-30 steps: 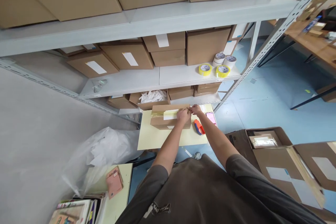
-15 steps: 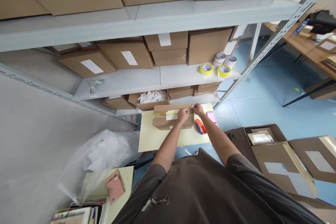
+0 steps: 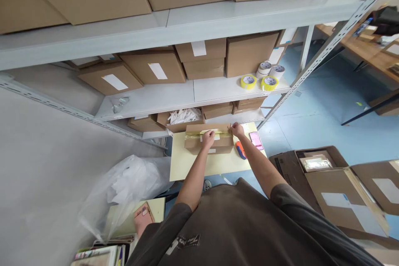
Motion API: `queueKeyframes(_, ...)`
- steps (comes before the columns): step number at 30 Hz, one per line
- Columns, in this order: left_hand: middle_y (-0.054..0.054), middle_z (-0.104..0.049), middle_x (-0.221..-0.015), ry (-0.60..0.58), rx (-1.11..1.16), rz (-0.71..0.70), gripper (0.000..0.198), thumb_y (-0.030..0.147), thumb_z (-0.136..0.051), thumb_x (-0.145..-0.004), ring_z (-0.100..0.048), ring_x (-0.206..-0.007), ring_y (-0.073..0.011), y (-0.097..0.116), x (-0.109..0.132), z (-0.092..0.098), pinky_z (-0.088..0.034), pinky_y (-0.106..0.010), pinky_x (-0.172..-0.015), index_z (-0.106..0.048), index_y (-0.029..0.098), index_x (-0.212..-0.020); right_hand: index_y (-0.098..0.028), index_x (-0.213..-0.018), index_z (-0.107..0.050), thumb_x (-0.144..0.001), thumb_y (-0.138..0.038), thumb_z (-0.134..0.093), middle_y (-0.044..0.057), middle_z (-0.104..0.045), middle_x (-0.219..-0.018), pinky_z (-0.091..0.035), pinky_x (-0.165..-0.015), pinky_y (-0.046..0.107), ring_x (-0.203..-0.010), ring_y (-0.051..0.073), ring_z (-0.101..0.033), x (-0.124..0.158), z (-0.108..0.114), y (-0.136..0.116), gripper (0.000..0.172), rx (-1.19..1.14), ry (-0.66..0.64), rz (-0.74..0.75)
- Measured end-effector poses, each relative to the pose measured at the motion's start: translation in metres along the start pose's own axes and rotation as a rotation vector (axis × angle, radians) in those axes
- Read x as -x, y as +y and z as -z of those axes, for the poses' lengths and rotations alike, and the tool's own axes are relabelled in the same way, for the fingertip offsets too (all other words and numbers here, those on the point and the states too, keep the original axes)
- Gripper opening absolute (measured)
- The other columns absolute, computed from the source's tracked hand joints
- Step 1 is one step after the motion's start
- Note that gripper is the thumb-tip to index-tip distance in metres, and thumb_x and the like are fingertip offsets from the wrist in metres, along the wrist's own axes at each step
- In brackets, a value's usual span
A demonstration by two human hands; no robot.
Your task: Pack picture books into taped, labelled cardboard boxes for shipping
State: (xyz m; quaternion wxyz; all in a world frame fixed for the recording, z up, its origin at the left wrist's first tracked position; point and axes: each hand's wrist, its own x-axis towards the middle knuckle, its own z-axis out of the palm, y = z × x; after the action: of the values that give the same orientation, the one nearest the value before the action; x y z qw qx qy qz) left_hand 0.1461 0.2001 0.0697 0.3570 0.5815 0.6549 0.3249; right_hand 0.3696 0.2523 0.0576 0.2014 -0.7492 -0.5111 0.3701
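A cardboard box (image 3: 224, 143) stands on the pale yellow table, with yellowish tape (image 3: 193, 136) along its top and a white label partly hidden by my hand. My left hand (image 3: 208, 137) is closed at the middle of the box top, over the tape and label; what its fingers hold is hidden. At the box's right end, my right hand (image 3: 237, 129) is pinched around something small and dark, too small to name. Just below the right hand, an orange and blue tape dispenser (image 3: 241, 150) lies beside the box, partly behind my forearm.
A pink-screened phone (image 3: 256, 141) lies at the table's (image 3: 179, 162) right side. Ahead stands a metal shelf (image 3: 218, 91) with boxes and tape rolls (image 3: 248, 82). A clear plastic bag (image 3: 134, 178) is at left, open cartons (image 3: 330, 191) at right.
My left hand has moved left along the box top. My right hand stays pinched at the right end. The whole view has shifted slightly.
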Motion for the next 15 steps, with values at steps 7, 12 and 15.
queueKeyframes(7,-0.005,-0.069,-0.077,-0.046,-0.072,-0.019,0.035,0.039,-0.051,-0.104,-0.057,-0.074,-0.0198,-0.002,0.001,0.003,-0.040,-0.029,-0.072,-0.062,0.022,-0.075,-0.025,-0.123,-0.058,-0.086,-0.057,-0.081,0.011,-0.077,-0.122,-0.055,-0.089,0.033,-0.108,0.028,-0.074,0.024,-0.032,0.004,0.054,-0.251,0.035,-0.044)
queueKeyframes(12,-0.008,-0.076,-0.086,-0.053,-0.119,-0.008,0.034,0.034,-0.048,-0.103,-0.064,-0.080,-0.0221,-0.006,0.005,0.009,-0.044,-0.031,-0.075,-0.067,0.022,-0.078,-0.026,-0.126,-0.056,-0.079,-0.057,-0.086,0.011,-0.074,-0.130,-0.057,-0.091,0.034,-0.110,0.027,-0.073,0.032,-0.046,0.012,0.064,-0.274,0.060,-0.037)
queueKeyframes(15,-0.008,-0.077,-0.087,0.033,-0.142,0.050,0.036,0.037,-0.048,-0.103,-0.065,-0.080,-0.0220,-0.021,0.010,0.037,-0.044,-0.030,-0.074,-0.068,0.022,-0.077,-0.026,-0.123,-0.057,-0.078,-0.056,-0.086,0.011,-0.074,-0.130,-0.057,-0.090,0.035,-0.110,0.027,-0.073,0.031,-0.046,0.016,0.061,-0.254,0.068,-0.039)
